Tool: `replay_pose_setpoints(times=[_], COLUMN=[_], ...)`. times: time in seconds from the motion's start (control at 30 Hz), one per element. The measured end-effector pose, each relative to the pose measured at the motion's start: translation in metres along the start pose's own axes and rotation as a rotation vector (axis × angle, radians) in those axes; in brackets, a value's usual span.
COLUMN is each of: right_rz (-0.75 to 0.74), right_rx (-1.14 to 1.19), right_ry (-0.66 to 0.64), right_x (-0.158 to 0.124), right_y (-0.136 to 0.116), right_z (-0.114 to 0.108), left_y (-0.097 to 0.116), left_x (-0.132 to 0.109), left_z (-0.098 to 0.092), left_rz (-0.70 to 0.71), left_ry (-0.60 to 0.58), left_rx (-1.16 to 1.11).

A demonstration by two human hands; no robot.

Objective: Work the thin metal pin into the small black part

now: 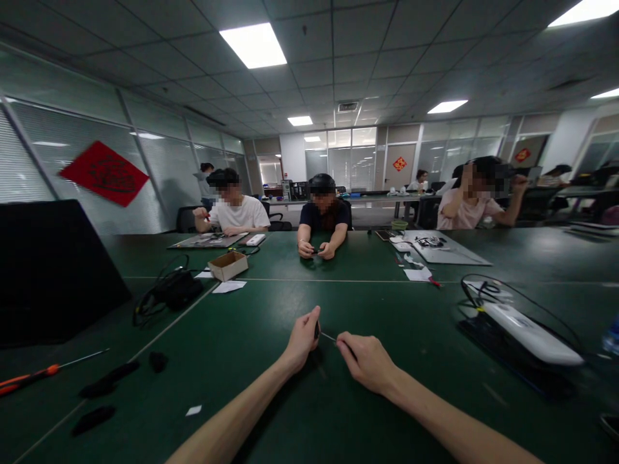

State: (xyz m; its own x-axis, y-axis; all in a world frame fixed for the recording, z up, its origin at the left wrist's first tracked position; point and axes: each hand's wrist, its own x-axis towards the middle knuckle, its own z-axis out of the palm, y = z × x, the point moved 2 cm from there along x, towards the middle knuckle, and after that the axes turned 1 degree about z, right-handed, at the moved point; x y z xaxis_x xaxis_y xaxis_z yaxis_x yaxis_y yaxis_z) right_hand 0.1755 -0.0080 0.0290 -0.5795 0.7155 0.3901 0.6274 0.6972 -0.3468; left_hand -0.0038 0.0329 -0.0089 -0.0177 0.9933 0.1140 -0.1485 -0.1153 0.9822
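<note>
Shaft (327, 336), thin and metallic, bridges the gap between my hands, just below the centre of the frame. My left hand (302, 339) is clasped round a dark piece (317, 330), mostly hidden in my grip; whether the shaft touches it I cannot tell. My right hand (370, 364) is curled round the shaft's other end. Both are over the green table (251, 393). At lower left lie an orange-handled screwdriver (51, 370) and a white scrap (194, 410); at right, a white device (529, 332). Opposite me, mid-frame, sits a person (324, 222).
</note>
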Motion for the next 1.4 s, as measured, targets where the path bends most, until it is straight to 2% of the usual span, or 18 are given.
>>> replay_pose_setpoints(times=[0.5,0.93,1.4], right_rz=[0.011,0.017,0.024], right_rx=[0.05,-0.008,0.007], right_ry=[-0.008,-0.013,-0.014], right_x=[-0.0001,0.0,-0.0001], right_y=[0.0002,0.0003,-0.0005], right_z=[0.0001,-0.0004,-0.0012], left_y=[0.0041,0.0057,0.0062], left_x=[-0.0058,-0.0051,-0.0055], left_z=[0.0011,-0.0001,0.0006], left_rz=[0.034,0.064,0.055], left_ry=[0.038,0.04,0.054], left_rx=[0.159,0.23,0.215])
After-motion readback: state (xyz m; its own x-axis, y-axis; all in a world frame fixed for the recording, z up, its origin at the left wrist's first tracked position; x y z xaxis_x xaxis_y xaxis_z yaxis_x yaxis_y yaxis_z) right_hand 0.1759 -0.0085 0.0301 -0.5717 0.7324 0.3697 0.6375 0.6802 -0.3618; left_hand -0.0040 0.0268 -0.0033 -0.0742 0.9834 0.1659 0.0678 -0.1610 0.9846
